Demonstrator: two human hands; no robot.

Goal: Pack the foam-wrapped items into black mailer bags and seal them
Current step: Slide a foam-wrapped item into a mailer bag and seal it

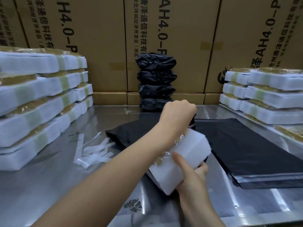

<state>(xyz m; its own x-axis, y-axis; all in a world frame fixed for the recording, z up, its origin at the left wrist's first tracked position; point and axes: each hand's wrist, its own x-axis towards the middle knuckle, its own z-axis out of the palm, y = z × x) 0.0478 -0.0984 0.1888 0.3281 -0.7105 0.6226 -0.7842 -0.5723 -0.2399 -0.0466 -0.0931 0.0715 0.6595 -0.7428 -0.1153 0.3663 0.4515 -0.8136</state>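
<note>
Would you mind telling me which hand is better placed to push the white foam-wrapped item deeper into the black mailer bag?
The right hand: it grips the white foam-wrapped item at its near end, behind the direction of travel. The left hand is busy holding up the black mailer bag at its mouth.

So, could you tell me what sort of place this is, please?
Probably a warehouse packing station: printed cardboard cartons wall the back, foam-wrapped items are stacked on a steel table, and filled black mailer bags are piled up.
</note>
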